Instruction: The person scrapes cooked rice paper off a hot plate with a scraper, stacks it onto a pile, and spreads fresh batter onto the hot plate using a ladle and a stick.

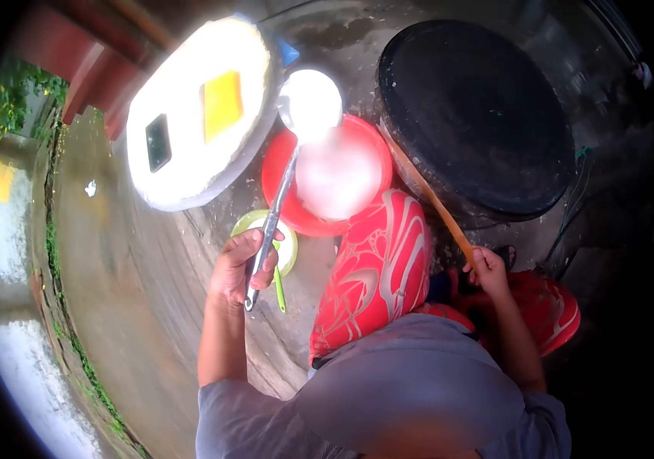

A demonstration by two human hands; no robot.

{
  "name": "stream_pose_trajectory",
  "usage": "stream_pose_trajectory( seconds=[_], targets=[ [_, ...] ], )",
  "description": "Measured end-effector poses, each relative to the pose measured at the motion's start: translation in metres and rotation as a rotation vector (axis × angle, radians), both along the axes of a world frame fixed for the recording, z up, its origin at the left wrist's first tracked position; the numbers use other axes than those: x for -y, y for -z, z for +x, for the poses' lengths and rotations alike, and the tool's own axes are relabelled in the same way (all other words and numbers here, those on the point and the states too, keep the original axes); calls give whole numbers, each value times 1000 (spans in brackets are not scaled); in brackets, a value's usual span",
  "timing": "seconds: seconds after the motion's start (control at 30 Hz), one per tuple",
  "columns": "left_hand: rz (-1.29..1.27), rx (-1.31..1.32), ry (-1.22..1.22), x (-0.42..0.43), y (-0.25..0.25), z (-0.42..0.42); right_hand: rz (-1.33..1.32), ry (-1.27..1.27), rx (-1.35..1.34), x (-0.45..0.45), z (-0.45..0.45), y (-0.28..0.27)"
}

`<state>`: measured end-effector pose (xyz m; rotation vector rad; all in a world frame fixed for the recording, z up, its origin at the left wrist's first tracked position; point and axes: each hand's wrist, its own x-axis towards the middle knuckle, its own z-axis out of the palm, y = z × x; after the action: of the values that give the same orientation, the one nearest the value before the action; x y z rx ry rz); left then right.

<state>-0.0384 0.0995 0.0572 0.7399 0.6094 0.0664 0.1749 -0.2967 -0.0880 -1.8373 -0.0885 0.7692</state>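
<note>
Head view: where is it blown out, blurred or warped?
Head view: ladle bowl and the contents of the red basin glare white; head view: white round top overexposed, dark rectangle on it readable; head view: fisheye curves the edges, corners black; head view: bottom centre blurred over the grey shirt.

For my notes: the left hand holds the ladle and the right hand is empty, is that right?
Not quite: the right hand isn't empty; it holds a wooden stick, as the head view shows. The left hand does hold the ladle.
</note>
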Motion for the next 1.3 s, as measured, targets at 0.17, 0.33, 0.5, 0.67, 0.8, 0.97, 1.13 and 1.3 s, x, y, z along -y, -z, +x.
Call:
stream_pose_trajectory(
  seconds=[0.17, 0.33, 0.5, 0.67, 0.8, 0.97, 1.13, 1.3],
  targets=[
    [84, 5, -8, 1, -20, 11, 147, 11, -47, 9, 4, -3],
    [157, 11, -31, 2, -47, 38, 161, 45, -180, 8, 10, -37],
    [205, 93, 15, 6, -74, 91, 201, 54, -154, 4, 17, -42],
    [153, 110, 34, 15, -58, 165, 148, 48, 162, 0, 32, -49],
    [225, 121, 42, 28, -24, 224, 43, 72, 426, -11, 45, -61],
    [301, 83, 0, 45, 30, 274, -215, 13, 815, -32, 68, -76],
    [284, -11, -53, 56, 80, 292, -201, -1, 884, -60, 88, -80],
    [251, -80, -123, 67, 88, 284, -297, -138, 900, -85, 105, -72]
  ],
)
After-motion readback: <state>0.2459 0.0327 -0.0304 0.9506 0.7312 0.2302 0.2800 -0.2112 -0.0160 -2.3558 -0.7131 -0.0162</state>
